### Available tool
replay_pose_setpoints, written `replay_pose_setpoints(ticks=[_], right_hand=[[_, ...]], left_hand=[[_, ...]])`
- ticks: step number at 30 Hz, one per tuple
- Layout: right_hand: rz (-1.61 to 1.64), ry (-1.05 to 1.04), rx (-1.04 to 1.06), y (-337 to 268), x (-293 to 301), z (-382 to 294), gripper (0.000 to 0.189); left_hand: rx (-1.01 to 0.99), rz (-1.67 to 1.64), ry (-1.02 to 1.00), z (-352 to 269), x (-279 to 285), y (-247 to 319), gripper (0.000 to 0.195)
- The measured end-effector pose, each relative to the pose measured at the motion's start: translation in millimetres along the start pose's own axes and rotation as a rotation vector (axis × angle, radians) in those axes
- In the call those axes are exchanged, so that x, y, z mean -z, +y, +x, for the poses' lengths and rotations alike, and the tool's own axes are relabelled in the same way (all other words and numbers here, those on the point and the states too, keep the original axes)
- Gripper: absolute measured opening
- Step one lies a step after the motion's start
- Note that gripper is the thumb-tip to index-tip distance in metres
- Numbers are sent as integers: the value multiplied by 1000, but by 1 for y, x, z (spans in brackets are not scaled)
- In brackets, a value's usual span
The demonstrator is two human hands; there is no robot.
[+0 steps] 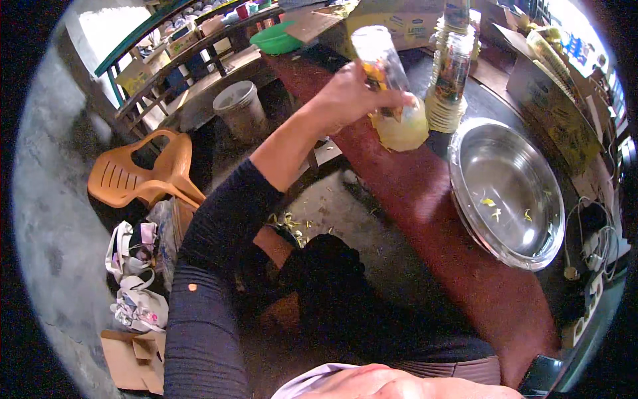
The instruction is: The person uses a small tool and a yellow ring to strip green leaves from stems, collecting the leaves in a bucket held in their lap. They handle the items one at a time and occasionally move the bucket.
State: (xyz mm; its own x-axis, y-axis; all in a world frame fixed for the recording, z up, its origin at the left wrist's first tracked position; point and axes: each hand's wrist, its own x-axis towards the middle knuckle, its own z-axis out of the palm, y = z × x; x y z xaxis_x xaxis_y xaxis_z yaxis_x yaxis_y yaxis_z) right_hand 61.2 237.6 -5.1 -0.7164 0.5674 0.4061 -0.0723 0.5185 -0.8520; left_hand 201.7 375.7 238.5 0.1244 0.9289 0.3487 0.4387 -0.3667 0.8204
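My left hand (pixel 349 97) reaches over the long table and grips a clear plastic cup (pixel 383 52) with a coloured print. The cup leans, its upper end tipped to the left. Under its lower end is a pale yellow, rounded piece (pixel 402 130); whether the two are joined I cannot tell. Just right of the hand stand tall stacks of similar printed cups (pixel 451 75) with pale yellow rims. Nearer to me is a wide stainless steel basin (pixel 498 199) holding a few yellow-green scraps (pixel 488 202). My right hand is out of view.
The narrow red-brown tabletop (pixel 423 214) runs diagonally. Cardboard boxes (pixel 543 114) line its far side, with cables (pixel 593 244) at right. A green plastic basin (pixel 276 39) sits at the back. Leftward are a bucket (pixel 241 107), an orange plastic chair (pixel 144 169) and bags (pixel 139 301).
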Motion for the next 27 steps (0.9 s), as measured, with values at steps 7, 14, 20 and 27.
replay_pose_setpoints(ticks=[7, 14, 20, 27], right_hand=[[344, 81, -62, -5, 9, 4, 32], [25, 49, -91, 0, 23, 9, 23], [274, 128, -55, 16, 6, 8, 20], [88, -76, -79, 6, -5, 2, 8]], left_hand=[[67, -583, 368, -76, 71, -15, 33], [68, -685, 729, -225, 140, -68, 31], [127, -830, 966, -336, 154, -122, 38], [358, -981, 1223, -402, 146, -169, 37]])
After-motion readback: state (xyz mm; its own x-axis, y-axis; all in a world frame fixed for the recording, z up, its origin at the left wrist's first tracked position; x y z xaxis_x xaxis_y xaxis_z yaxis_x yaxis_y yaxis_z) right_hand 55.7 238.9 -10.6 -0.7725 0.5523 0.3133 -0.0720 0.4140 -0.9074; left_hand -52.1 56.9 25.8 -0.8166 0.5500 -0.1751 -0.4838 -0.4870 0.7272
